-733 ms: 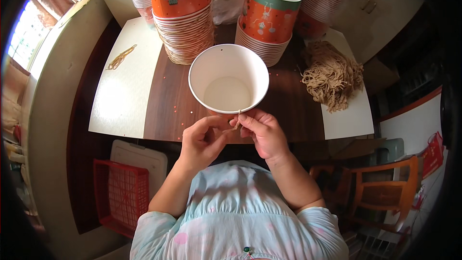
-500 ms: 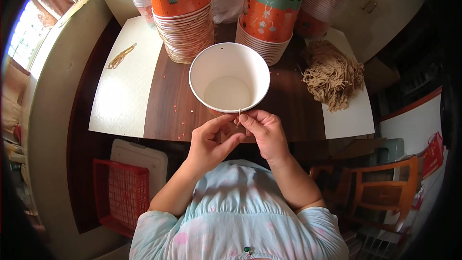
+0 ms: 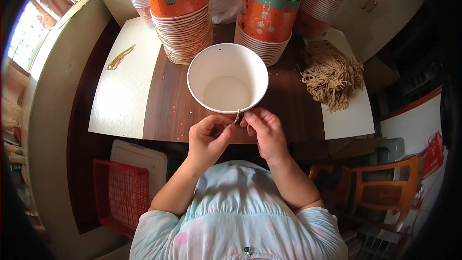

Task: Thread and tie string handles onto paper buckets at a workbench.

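Observation:
A white-lined paper bucket (image 3: 226, 94) stands at the near side of the table, its round mouth facing up and its orange outside barely showing. From its near rim hangs a short tan string (image 3: 237, 115). My left hand (image 3: 207, 137) pinches this string between thumb and fingers, just below the rim. Close by on the other side, my right hand (image 3: 265, 132) has its thumb and forefinger curled together against the rim. What lies between those right fingertips is too small to make out. A small dark hole shows in the bucket's far wall.
Behind stand a left stack of orange buckets (image 3: 185, 33) with strings and a right stack (image 3: 267, 19). A heap of tan strings (image 3: 332, 74) lies at the right; a few loose strands (image 3: 120, 58) lie at the left. Below are a red crate (image 3: 122, 195) and a wooden chair (image 3: 385, 188).
My left thumb and fingers have closed on the string. My right fingertips have shifted slightly right, away from it. The bucket has moved a little left.

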`<state>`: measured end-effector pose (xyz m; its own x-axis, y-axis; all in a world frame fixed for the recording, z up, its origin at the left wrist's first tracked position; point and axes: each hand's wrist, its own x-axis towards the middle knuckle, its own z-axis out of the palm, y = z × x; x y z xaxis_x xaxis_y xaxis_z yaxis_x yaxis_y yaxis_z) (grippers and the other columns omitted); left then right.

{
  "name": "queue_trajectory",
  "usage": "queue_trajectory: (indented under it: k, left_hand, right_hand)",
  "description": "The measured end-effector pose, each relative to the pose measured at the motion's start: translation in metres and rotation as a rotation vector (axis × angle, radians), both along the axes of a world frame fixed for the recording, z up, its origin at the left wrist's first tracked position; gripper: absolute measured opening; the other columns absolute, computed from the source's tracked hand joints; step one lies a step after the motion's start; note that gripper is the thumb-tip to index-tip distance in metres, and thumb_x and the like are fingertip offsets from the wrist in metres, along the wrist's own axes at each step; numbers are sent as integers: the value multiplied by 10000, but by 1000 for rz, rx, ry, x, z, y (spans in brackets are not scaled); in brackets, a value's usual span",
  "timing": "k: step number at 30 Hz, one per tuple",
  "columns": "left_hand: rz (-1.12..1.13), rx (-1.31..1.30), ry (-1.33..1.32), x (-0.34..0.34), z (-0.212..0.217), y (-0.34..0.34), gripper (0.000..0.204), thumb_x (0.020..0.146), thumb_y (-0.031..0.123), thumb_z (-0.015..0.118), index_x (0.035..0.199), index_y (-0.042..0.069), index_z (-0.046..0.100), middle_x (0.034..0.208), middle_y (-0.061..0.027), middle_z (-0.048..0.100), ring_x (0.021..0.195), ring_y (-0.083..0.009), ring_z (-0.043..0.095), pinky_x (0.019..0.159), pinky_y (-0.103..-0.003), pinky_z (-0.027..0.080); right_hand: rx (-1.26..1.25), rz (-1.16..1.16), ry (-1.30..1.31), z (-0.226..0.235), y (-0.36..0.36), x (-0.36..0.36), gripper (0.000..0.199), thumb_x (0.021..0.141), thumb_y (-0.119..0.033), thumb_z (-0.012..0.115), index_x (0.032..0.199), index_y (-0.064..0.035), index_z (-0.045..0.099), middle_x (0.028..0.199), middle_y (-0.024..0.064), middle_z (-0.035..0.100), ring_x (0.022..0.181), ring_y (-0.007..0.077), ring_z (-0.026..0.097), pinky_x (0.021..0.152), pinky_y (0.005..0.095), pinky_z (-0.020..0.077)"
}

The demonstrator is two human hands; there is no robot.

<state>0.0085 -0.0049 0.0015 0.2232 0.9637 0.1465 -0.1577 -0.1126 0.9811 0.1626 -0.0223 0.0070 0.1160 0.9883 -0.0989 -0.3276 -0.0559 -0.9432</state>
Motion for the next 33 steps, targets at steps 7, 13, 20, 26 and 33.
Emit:
queue_trajectory:
  k: [7, 13, 20, 26, 33]
  left_hand:
    - [-111, -110, -83, -5, 7, 3, 85, 866, 31, 633, 907, -42, 622, 808, -16, 650, 739, -47, 581, 660, -190, 473]
    - [-126, -147, -122, -13, -1, 7, 59, 876, 26, 595, 854, -28, 602, 777, 4, 623, 697, -34, 547, 626, -179, 441]
    - [-166, -197, -207, -8, 13, 0, 59, 868, 23, 613, 881, -32, 595, 788, -5, 616, 695, -41, 546, 609, -176, 426]
    - [-71, -23, 11, -13, 9, -1, 78, 861, 25, 640, 877, -34, 592, 787, 4, 605, 700, -44, 548, 621, -180, 427]
    - [-53, -113, -106, -18, 12, -3, 19, 842, -7, 585, 843, -25, 588, 726, 8, 583, 653, -36, 520, 574, -177, 391]
  right_hand:
    - [-9, 159, 51, 11, -5, -2, 206, 916, -203, 613, 995, -18, 658, 901, 5, 649, 805, 53, 574, 754, 206, 474]
    - [28, 91, 170, 6, -2, -3, 159, 892, -154, 603, 976, -35, 665, 864, -5, 649, 749, 38, 524, 709, 193, 431]
    - [-28, 227, 98, 11, -4, -7, 255, 910, -189, 596, 1101, -30, 651, 941, 9, 659, 769, 37, 551, 684, 198, 452]
    - [-49, 105, 274, 1, -1, -15, 179, 881, -170, 617, 996, -41, 665, 848, -19, 635, 721, 29, 528, 659, 188, 428]
    - [-71, 27, 189, 4, -1, -17, 150, 870, -166, 604, 933, -46, 669, 743, -26, 590, 626, 30, 450, 595, 188, 381]
